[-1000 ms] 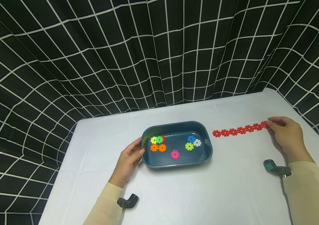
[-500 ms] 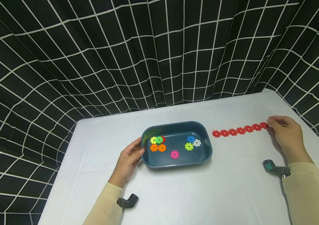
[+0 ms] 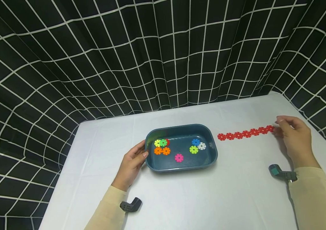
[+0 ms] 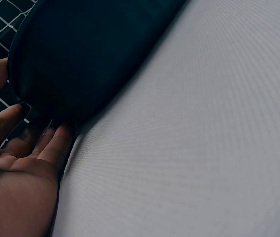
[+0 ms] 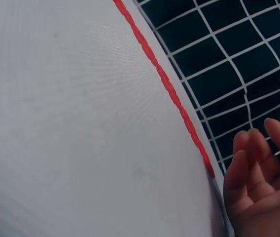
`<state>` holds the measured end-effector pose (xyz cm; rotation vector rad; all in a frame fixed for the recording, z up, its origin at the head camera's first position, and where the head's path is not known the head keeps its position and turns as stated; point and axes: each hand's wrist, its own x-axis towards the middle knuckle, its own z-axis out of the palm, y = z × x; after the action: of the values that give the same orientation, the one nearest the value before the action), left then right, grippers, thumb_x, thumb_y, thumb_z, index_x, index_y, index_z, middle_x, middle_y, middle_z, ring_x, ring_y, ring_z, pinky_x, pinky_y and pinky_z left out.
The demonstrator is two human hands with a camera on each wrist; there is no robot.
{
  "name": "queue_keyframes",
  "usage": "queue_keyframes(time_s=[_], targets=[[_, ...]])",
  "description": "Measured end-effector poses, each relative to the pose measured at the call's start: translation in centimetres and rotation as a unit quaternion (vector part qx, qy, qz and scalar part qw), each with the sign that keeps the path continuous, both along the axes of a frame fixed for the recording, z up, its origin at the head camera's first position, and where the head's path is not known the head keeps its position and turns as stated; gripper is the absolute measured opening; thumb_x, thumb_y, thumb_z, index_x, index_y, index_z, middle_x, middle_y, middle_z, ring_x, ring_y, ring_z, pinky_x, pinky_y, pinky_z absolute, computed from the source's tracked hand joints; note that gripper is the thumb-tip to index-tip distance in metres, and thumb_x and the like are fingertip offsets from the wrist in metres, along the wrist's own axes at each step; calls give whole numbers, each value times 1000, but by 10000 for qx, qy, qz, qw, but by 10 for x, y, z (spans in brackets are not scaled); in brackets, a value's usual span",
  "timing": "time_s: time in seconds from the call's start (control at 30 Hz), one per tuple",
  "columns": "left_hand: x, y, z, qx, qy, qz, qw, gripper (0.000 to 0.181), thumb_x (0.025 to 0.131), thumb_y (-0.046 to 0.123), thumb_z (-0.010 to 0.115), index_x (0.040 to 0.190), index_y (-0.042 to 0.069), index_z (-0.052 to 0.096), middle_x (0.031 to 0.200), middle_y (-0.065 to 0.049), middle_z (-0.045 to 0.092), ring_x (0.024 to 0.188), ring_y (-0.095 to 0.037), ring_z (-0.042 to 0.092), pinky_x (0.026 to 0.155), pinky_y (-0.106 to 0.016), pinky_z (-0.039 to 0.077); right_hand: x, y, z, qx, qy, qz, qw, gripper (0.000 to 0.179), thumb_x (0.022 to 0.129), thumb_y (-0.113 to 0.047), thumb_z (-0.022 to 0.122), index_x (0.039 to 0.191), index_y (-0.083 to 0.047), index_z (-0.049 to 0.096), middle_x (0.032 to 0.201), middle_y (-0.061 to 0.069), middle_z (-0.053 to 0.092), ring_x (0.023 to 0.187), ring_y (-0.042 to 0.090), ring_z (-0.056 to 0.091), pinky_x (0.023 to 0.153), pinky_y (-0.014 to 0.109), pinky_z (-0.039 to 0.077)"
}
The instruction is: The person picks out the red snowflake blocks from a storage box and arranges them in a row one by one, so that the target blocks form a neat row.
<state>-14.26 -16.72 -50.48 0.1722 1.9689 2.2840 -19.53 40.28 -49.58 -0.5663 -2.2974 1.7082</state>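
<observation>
My left hand (image 3: 131,164) grips the left end of a dark blue plastic tray (image 3: 165,162), its thumb over the rim and the other fingers along the outside wall. Inside lie notched plastic discs: two orange discs (image 3: 162,151), a green disc (image 3: 163,142) overlapping yellow and red ones, a pink disc (image 3: 179,157), and a blue disc (image 3: 195,142) by a white and a lime one. Right of the tray, a chain of joined red discs (image 3: 246,134) stretches across the cloth. My right hand (image 3: 295,140) is just beyond its right end, fingers loosely curled around nothing.
A white cloth (image 3: 223,198) covers the table. Black curtains with a white grid (image 3: 140,70) stand behind it and on both sides. Dark devices are strapped to both wrists, such as the left wrist device (image 3: 131,205).
My right hand has let go of the chain's right end and drawn slightly up and to the right. The chain stays on the cloth. My left hand keeps its grip on the tray.
</observation>
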Motion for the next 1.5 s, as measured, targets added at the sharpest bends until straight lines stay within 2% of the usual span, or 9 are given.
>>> queue_keyframes(time_s=[0.17,0.3,0.4,0.53,0.77,1.03,1.23,1.5], targets=[[0,0,0,-5,30,-4,10000,56,109,4,66,161,-1,48,163,-15,49,149,-30,48,118,-35,45,1,-3,4,-709,477,111,9963,38,109,-45,66,139,-22,67,123,-8,63,106,7,63,83,7,53],[0,0,-1,-8,60,-24,10000,56,109,5,66,161,-1,47,164,-15,49,150,-30,48,118,-35,45,3,-7,10,-1530,930,391,9831,47,106,-43,72,142,-13,66,127,-1,63,109,12,64,85,10,55],[0,0,-1,-18,62,-20,10000,55,109,5,66,161,-1,48,163,-15,50,149,-30,48,118,-35,45,5,-13,15,-1798,1091,621,9757,50,106,-43,72,145,-13,64,130,3,61,111,16,65,87,12,56],[0,0,-1,-17,31,8,10000,53,109,1,63,160,0,49,163,-15,50,149,-30,49,118,-35,46,8,-21,23,-1888,1177,837,9713,49,108,-43,69,147,-14,62,133,5,61,110,17,66,88,12,56],[0,0,-1,-12,-14,22,10000,54,109,-1,62,161,-1,48,164,-15,49,149,-29,48,117,-34,46,9,-35,34,-1844,1338,1211,9661,38,113,-35,62,145,-15,63,131,6,65,105,13,70,88,14,57],[-1,0,-1,4,-27,30,10000,54,109,-2,62,161,-2,48,165,-17,47,150,-30,48,117,-34,46,10,-55,47,-2098,1757,1655,9475,40,115,-26,59,147,-3,59,128,10,67,104,18,72,89,19,60],[0,1,-1,-6,-43,37,10000,54,109,-2,62,161,-3,47,164,-18,47,150,-31,48,117,-34,46,14,-70,57,-1978,1926,1921,9417,40,116,-26,56,147,-2,58,130,13,66,106,20,71,88,21,60],[0,0,-1,23,10,23,10000,54,109,0,64,160,-1,48,164,-17,49,150,-30,48,117,-34,46,18,-88,66,-2216,2303,2474,9147,36,117,-17,48,144,3,59,128,17,68,107,24,71,88,26,62]])
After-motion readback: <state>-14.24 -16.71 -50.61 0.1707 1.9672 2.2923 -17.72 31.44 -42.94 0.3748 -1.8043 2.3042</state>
